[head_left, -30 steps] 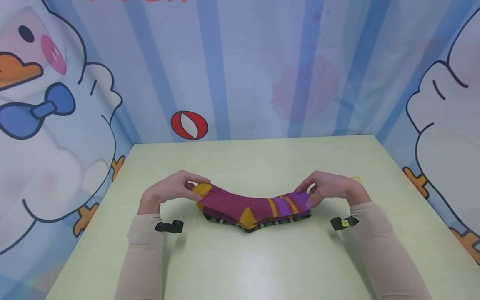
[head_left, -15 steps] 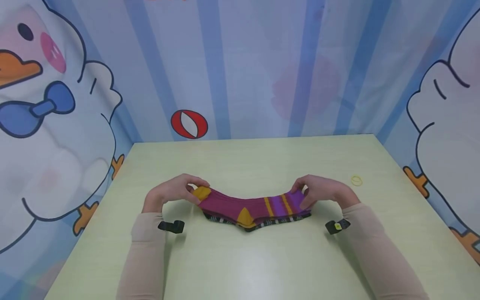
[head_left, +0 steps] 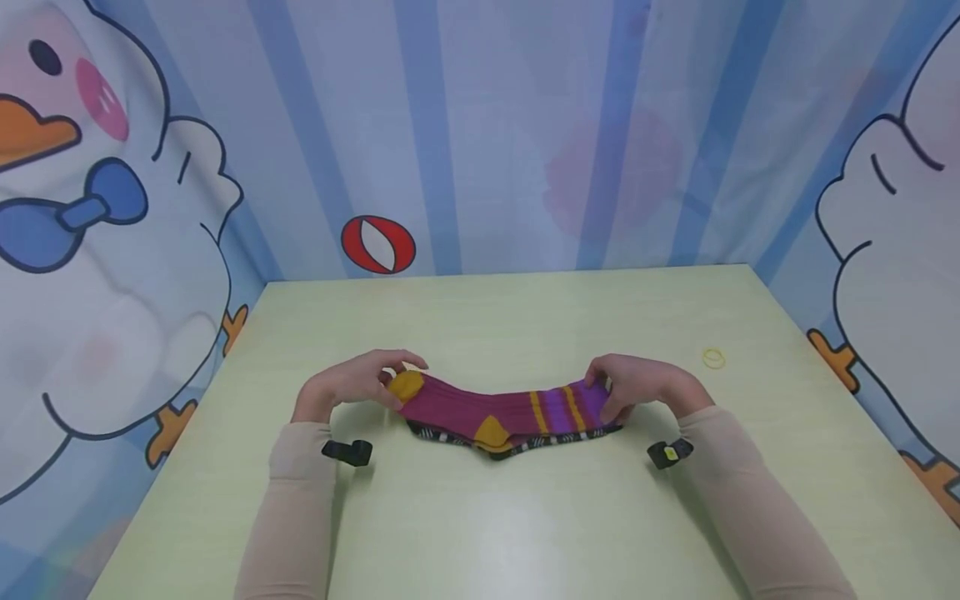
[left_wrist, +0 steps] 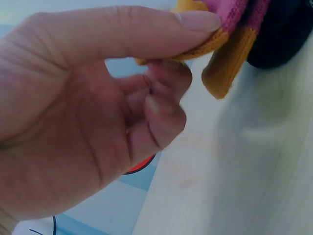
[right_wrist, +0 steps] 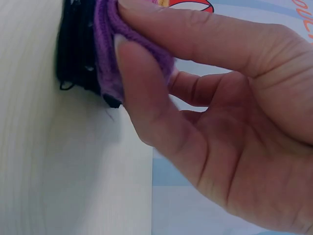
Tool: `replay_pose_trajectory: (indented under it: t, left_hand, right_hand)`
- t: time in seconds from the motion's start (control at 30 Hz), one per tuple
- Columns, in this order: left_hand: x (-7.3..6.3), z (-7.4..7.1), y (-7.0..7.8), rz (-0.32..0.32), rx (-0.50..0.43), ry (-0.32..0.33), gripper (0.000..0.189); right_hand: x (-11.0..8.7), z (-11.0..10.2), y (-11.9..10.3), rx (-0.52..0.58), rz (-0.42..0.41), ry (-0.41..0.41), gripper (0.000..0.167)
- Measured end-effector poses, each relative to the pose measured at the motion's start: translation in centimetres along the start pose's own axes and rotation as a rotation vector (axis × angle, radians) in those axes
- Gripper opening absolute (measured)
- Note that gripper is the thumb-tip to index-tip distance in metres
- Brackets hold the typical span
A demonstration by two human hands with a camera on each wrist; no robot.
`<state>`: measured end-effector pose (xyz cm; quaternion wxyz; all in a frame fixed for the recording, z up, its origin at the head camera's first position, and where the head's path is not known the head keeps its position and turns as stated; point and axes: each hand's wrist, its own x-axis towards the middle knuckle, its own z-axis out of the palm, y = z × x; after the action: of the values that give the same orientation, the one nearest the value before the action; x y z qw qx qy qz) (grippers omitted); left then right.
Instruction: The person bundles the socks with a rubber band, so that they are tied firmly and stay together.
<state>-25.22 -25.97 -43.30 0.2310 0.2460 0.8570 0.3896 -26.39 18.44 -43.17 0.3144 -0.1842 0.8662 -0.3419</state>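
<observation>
A maroon sock (head_left: 457, 407) with yellow toe and heel and a purple striped cuff stretches between my hands. My left hand (head_left: 358, 381) pinches its toe; the left wrist view shows the thumb over the yellow toe (left_wrist: 198, 50) and fingers beneath. A second yellow toe (left_wrist: 222, 81) hangs just below, outside the pinch. At the other end, my right hand (head_left: 637, 385) pinches the purple cuff (right_wrist: 110, 54) between thumb and fingers. Beneath the maroon layers lies a black patterned sock (head_left: 433, 436) on the table, showing along the lower edge.
Thin yellow rings (head_left: 713, 358), like rubber bands, lie on the pale table (head_left: 495, 525) at right. A blue striped backdrop (head_left: 495, 150) with cartoon ducks stands behind and along both sides.
My right hand has shifted slightly left with the cuff, uncovering the yellow rings behind the wrist. The left hand has moved a little right, and the maroon sock sits lower over the black one.
</observation>
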Motion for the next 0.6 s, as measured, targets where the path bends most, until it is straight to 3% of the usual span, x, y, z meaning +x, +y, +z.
replay_pose_trajectory:
  t: [0.13,0.2,0.43,0.6]
  left_hand:
    - [0.16,0.09,-0.05,0.079,-0.004,-0.045,0.048]
    - [0.16,0.10,-0.02,0.086,0.002,-0.053,0.038]
    - [0.25,0.36,-0.60,-0.008,-0.002,-0.032,0.025]
    - [0.27,0.31,-0.80,-0.034,0.007,-0.004,0.024]
  right_hand:
    - [-0.07,-0.06,-0.14,-0.043,-0.004,-0.003,0.044]
    - [-0.09,-0.10,-0.14,-0.053,-0.009,-0.004,0.044]
    - [0.03,-0.12,0.21,-0.087,-0.043,0.006,0.040]
    - [-0.11,-0.26,0.23,-0.108,-0.055,0.016,0.039]
